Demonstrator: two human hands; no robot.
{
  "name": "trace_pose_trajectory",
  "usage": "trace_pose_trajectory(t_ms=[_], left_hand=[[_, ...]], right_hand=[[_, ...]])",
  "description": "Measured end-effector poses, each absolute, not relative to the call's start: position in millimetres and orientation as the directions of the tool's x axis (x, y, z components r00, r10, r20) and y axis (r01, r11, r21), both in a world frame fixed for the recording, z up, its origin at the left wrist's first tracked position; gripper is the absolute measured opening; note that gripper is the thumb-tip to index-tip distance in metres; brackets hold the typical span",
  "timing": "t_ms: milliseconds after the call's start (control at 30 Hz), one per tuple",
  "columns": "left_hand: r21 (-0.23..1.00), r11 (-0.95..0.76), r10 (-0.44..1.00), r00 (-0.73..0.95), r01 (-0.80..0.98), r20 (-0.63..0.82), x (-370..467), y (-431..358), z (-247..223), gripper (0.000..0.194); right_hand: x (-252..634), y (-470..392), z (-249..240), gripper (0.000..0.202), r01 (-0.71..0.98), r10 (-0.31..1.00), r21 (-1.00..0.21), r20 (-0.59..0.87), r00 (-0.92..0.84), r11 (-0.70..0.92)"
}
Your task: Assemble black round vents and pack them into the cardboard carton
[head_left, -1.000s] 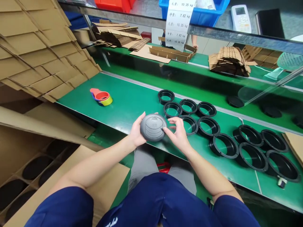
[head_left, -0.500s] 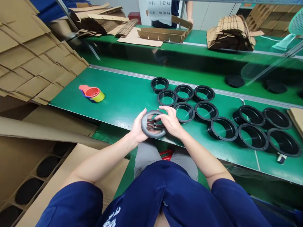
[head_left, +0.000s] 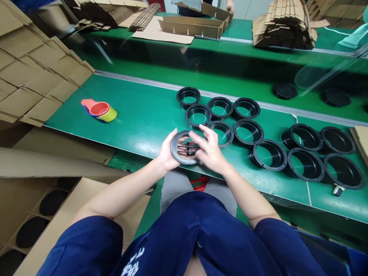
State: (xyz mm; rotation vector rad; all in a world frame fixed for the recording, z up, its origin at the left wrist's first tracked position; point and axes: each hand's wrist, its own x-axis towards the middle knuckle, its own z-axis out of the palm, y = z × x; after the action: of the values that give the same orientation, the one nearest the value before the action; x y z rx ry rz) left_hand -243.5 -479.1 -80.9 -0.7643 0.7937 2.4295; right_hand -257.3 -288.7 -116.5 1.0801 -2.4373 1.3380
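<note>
A round dark grey vent ring (head_left: 176, 147) with thin slats across its opening is held over the bench's front edge. My left hand (head_left: 167, 152) grips it from the left side, thumb up along the rim. My right hand (head_left: 211, 150) is at its right side, fingers apart and slightly blurred over the slats; whether they touch the ring I cannot tell. Just behind my right hand stand several black open rings, the nearest one (head_left: 230, 134) partly hidden by the fingers.
Nested red, blue and yellow cups (head_left: 110, 114) stand on the green bench (head_left: 138, 115) at left. More black rings (head_left: 343, 170) are at right. Folded cardboard (head_left: 37, 73) leans at far left, above a box (head_left: 69, 207) of black discs. A person's hand (head_left: 230, 7) shows across the bench.
The fingers of my right hand have spread and lifted somewhat from the slats. My left hand keeps its hold on the ring. The whole view has shifted slightly.
</note>
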Motion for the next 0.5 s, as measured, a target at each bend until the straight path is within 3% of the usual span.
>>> trace_pose_trajectory(t_ms=[100,200,300,500], left_hand=[[0.378,-0.758,0.181,-0.728,-0.532,-0.662,-240,-472,-78,0.043],[0.366,-0.719,0.205,-0.684,-0.591,-0.7,-236,-463,-73,0.045],[0.348,-0.707,0.243,-0.675,-0.615,-0.697,-234,-455,-70,0.042],[0.342,-0.666,0.295,-0.655,-0.663,-0.696,-237,-444,-66,0.045]], right_hand=[[-252,-286,-113,0.075,-0.794,-0.695,-0.454,0.413,-0.589,0.403],[-249,-282,-108,0.095,-0.805,-0.76,-0.349,0.294,-0.58,0.479],[-245,-280,-104,0.112,-0.81,-0.796,-0.301,0.206,-0.57,0.502],[-243,-269,-98,0.096,-0.794,-0.774,-0.333,0.227,-0.592,0.509]])
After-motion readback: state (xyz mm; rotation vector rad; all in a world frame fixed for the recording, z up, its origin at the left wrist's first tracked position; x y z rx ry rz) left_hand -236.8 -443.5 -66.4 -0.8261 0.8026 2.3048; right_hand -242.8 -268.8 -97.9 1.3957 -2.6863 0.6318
